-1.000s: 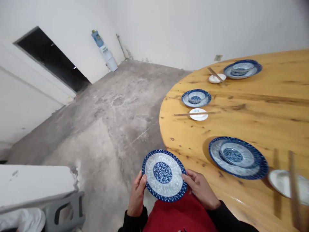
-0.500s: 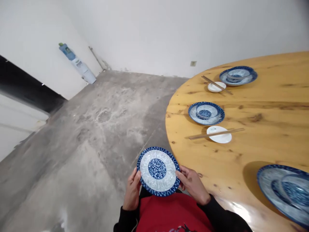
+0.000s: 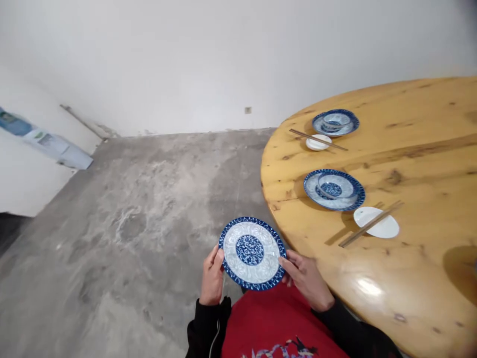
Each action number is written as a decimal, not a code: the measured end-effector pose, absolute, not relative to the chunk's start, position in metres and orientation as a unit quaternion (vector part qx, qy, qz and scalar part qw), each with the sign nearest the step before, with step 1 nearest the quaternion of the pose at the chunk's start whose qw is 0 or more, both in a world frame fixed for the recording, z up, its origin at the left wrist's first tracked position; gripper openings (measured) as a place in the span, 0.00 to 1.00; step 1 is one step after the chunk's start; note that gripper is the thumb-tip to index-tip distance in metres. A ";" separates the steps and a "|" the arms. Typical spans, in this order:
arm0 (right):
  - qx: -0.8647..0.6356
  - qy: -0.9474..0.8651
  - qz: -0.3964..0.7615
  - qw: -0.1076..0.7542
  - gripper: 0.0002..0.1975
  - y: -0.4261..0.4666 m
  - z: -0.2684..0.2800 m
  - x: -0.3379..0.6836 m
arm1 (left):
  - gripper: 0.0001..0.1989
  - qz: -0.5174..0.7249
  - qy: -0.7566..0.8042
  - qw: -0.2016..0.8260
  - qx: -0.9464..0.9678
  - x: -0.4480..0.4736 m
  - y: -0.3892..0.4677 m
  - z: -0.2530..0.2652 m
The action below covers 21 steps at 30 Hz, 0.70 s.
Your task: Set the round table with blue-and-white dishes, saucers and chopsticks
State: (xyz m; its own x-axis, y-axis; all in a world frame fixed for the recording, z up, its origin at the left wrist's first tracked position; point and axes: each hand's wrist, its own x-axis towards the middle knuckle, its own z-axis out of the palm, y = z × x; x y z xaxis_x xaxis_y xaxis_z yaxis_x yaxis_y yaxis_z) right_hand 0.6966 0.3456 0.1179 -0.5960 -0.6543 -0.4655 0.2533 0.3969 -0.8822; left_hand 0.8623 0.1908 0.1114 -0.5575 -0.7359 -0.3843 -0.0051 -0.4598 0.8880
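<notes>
A round plate [image 3: 249, 249] with a dark blue patterned rim and a blue centre is held level in front of my body. On its left edge my left hand [image 3: 213, 278] is closed, thumb on top. My right hand [image 3: 306, 279] grips the opposite edge, its thumb over the rim and fingers beneath. To the right, on the wooden table [image 3: 406, 271], the nearest set has a blue-and-white plate [image 3: 311, 191] with a clear bowl [image 3: 330, 185] on it. Beside it lies a white dish [image 3: 387, 227] with chopsticks [image 3: 357, 236] across it.
Farther back stand another blue-rimmed plate [image 3: 352, 130] with a bowl, and a small white dish [image 3: 316, 143] under chopsticks [image 3: 298, 132]. A water dispenser [image 3: 61, 149] is by the left wall. Concrete floor [image 3: 149, 238] lies left of the curved table edge.
The view has turned to the right and moved along the table; the large plate at the lower right has nearly left view. Both hands still hold the same plate.
</notes>
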 end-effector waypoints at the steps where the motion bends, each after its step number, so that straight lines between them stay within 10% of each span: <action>1: -0.133 0.721 -0.534 0.421 0.19 0.330 0.114 0.689 | 0.27 -0.758 -0.460 0.235 0.399 0.852 0.172 0.108; 21: -0.064 0.712 -0.611 0.340 0.15 0.041 0.111 0.466 | 0.30 -0.701 -0.522 0.140 0.465 0.589 -0.154 0.120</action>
State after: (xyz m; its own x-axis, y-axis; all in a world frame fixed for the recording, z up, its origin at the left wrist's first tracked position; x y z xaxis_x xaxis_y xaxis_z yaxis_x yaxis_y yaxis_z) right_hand 0.4657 0.0410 0.1106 -0.7609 -0.5062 -0.4059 0.3246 0.2447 -0.9136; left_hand 0.5888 -0.1540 0.1196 -0.5277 -0.6815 -0.5071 -0.2899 -0.4167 0.8616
